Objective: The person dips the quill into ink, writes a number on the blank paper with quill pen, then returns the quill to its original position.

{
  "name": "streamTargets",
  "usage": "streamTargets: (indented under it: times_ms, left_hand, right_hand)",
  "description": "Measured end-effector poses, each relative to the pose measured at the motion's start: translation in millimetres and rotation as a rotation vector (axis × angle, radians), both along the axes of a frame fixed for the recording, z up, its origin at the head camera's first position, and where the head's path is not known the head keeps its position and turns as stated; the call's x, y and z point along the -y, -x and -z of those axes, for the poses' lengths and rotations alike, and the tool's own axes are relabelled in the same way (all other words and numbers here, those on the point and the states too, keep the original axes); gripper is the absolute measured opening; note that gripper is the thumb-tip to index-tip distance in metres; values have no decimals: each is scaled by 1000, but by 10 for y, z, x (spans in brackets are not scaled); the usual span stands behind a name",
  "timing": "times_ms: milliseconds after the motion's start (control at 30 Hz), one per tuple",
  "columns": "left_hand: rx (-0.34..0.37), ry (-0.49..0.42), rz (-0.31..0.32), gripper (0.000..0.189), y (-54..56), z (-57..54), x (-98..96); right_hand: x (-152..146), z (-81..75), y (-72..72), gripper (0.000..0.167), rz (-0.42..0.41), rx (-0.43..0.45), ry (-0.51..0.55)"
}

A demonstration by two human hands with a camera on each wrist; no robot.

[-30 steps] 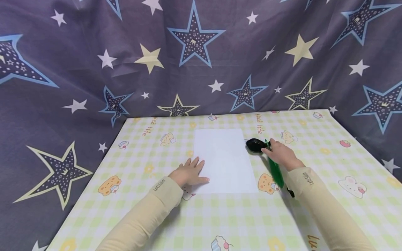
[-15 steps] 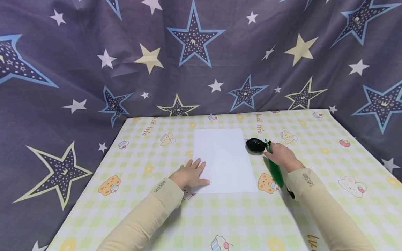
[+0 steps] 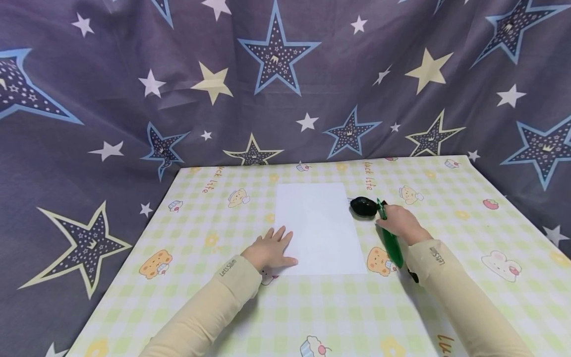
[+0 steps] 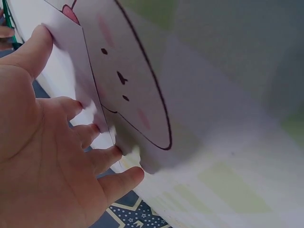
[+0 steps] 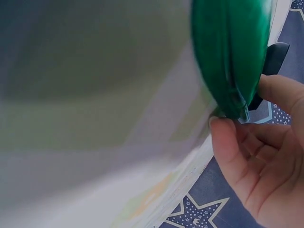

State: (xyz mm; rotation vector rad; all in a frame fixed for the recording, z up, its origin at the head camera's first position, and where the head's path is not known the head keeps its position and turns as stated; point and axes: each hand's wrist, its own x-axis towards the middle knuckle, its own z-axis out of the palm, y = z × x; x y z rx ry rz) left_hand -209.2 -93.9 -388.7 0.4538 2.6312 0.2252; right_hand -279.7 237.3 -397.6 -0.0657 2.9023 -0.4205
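A white sheet of paper lies flat on the patterned tablecloth. My left hand rests on its lower left edge with spread, straight fingers; in the left wrist view the fingertips touch down near the paper's edge. Right of the paper lies a dark, shiny oval object. Beside it is a long, glossy green object with a narrow black piece along it. My right hand pinches the far end of this green object between thumb and fingers. Part of it is hidden under the hand and sleeve.
The tablecloth has green checks and cartoon prints. Behind the table hangs a dark curtain with stars. The table's far edge meets this curtain.
My right thumb has drawn back slightly from the dark oval object toward the green one. My left hand stays on the paper, almost unmoved.
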Motion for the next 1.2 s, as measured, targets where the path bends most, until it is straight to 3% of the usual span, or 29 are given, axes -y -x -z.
streamTargets:
  times_ms: [600, 833, 1033, 1200]
  left_hand:
    - [-10, 17, 14, 80, 9, 12, -11]
    - [-13, 13, 17, 80, 9, 21, -5]
    - [-12, 14, 15, 80, 16, 32, 2]
    - [-9, 8, 6, 80, 12, 36, 6]
  right_hand:
    - [-4, -34, -12, 32, 26, 30, 51]
    - [-7, -66, -19, 51, 43, 18, 118]
    - [-23, -107, -39, 65, -1, -18, 184]
    - [-32, -138, -79, 67, -24, 5, 306]
